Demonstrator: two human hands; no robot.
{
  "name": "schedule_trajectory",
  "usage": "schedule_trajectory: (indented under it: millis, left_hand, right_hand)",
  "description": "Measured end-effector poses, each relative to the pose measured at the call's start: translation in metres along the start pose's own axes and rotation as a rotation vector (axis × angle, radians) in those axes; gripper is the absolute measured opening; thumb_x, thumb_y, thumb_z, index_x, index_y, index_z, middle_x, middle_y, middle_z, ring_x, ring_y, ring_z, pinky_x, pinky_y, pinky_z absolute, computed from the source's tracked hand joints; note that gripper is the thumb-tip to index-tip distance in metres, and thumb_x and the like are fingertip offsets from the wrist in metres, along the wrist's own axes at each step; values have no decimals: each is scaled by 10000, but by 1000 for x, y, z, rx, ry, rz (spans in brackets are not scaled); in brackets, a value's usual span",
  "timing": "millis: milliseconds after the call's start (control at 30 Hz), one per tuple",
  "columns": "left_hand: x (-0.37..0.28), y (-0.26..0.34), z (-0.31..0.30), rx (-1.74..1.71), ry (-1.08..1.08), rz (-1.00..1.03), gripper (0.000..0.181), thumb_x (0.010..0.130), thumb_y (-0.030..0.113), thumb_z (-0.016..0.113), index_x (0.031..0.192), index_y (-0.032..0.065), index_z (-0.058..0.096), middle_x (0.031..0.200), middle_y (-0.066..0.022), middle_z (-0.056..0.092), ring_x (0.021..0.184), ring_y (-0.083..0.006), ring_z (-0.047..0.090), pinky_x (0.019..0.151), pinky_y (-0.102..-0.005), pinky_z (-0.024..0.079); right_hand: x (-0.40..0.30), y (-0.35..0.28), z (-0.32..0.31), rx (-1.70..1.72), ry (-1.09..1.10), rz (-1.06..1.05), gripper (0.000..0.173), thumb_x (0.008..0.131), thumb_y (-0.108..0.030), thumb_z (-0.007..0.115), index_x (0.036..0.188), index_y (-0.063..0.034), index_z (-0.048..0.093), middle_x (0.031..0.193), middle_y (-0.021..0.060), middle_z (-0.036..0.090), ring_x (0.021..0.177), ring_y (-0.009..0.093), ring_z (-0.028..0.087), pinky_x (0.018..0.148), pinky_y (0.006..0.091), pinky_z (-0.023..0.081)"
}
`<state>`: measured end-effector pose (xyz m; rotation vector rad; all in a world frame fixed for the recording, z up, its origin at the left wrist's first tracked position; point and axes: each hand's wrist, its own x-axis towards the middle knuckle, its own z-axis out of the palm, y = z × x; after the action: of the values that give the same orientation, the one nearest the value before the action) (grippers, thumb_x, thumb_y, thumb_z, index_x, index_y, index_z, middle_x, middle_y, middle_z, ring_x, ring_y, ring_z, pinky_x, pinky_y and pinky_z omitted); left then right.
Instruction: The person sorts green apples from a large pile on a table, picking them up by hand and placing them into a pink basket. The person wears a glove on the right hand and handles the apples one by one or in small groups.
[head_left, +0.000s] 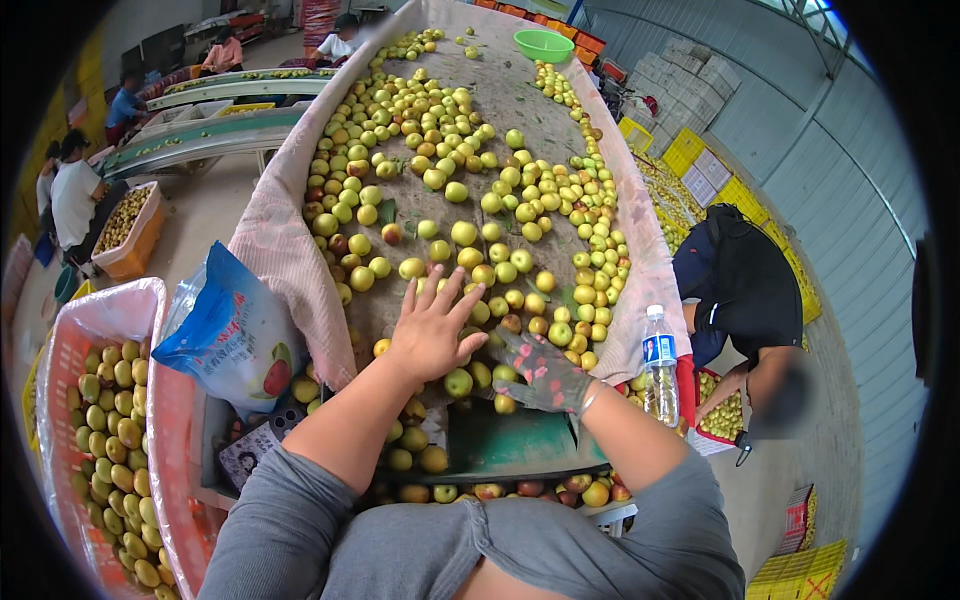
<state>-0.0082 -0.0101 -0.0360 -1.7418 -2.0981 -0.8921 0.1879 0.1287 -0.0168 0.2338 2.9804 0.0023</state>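
Observation:
My left hand (433, 330), bare, is spread palm down over yellow-green jujubes (456, 192) at the near end of a sloping sorting table (442, 202). Its fingertips reach over several of the fruits. Beside it on the right is my right hand (546, 375), in a dark glove with a red floral pattern. The gloved fingers are apart and low among the fruits, touching some; neither hand grips one that I can see. Below the hands, a green chute surface (510, 442) leads toward more reddish fruits (529, 489) close to my body.
A pink cloth (281, 202) lines the table's sides. Left are a blue-and-white bag (232, 330), a phone (259, 450) and a lined crate (161, 375) of jujubes. Right stand a water bottle (660, 367) and a bending person (742, 292). A green basin (544, 46) sits at the far end.

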Motion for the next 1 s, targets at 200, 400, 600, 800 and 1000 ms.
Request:
schedule_trajectory:
  millis: [200, 400, 600, 800, 1000]
  left_hand:
    - [-4, -2, 3, 136, -190, 118, 717, 882, 633, 487, 1477, 252, 369, 1544, -105, 314, 1449, -331, 231, 1150, -580, 168]
    - [-9, 7, 7, 38, -282, 327, 686, 882, 621, 496, 1470, 288, 383, 1564, -87, 285, 1450, -332, 238, 1160, -599, 99]
    - [-11, 10, 1, 50, -426, 291, 677, 867, 624, 519, 1466, 338, 383, 1577, -65, 254, 1457, -319, 222, 1154, -620, 93]
    - [-12, 10, 6, 41, -367, 300, 715, 857, 603, 547, 1477, 296, 369, 1554, -55, 300, 1447, -293, 246, 1153, -621, 96]
    - [-5, 11, 6, 9, -234, 202, 714, 842, 545, 610, 1459, 253, 397, 1543, -85, 319, 1432, -332, 273, 1144, -612, 133]
  right_hand:
    - [27, 71, -22, 377, 543, 208, 502, 940, -340, 568, 1348, -54, 505, 1423, 163, 475, 1313, 342, 431, 1113, 392, 319]
    - [78, 172, -14, 309, 472, 708, 683, 974, -488, 417, 1482, -40, 322, 1539, 202, 287, 1429, 319, 272, 1173, 359, 230]
    - [129, 182, -8, 102, 376, 802, 645, 990, -489, 344, 1503, -100, 306, 1566, 132, 273, 1453, 242, 240, 1184, 395, 177]
    - [138, 130, -9, -13, 381, 594, 675, 965, -539, 368, 1510, -145, 307, 1561, 133, 279, 1443, 326, 239, 1192, 466, 110]
    - [102, 60, 14, -61, 429, 160, 698, 951, -441, 461, 1513, -75, 267, 1566, 150, 254, 1456, 338, 202, 1191, 458, 136]
